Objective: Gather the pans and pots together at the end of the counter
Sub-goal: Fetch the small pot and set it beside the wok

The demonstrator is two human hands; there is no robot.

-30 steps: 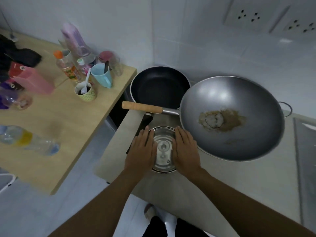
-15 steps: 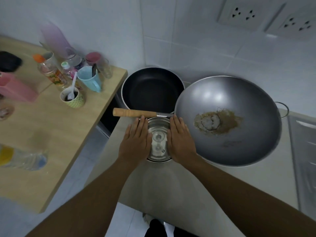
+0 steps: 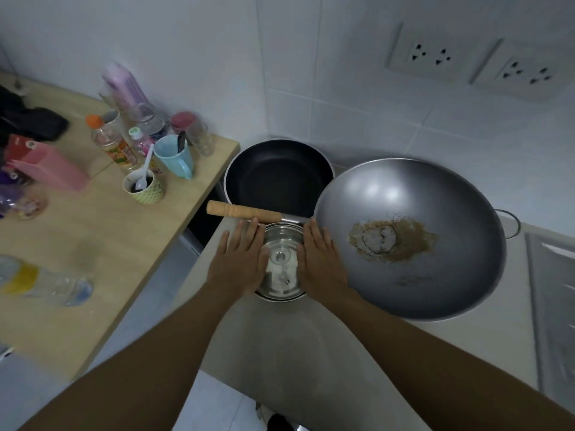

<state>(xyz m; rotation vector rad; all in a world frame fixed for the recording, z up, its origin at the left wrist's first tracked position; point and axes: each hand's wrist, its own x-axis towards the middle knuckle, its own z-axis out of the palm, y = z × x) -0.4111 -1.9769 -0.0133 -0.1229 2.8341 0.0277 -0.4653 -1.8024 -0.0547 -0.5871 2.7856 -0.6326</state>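
A small steel pot with a glass lid point(image 3: 281, 262) stands on the grey counter point(image 3: 305, 353) near its left end. My left hand point(image 3: 239, 262) lies flat against the pot's left side and my right hand point(image 3: 320, 262) against its right side, so I hold it between both palms. Behind it a black frying pan point(image 3: 278, 175) sits in the corner. A large grey wok point(image 3: 407, 237) with brown residue fills the right; its wooden handle point(image 3: 242, 210) stretches left, just beyond my fingertips.
A wooden table point(image 3: 93, 237) on the left carries bottles, a blue cup point(image 3: 174, 157), a green mug with a spoon point(image 3: 143, 188), a pink box and a lying plastic bottle point(image 3: 40, 284). A gap separates table and counter. Wall sockets sit upper right; a sink edge point(image 3: 553, 306) is at right.
Both hands have pushed the small pot away from me, closer to the wok handle and the frying pan. The wok and frying pan stayed put.
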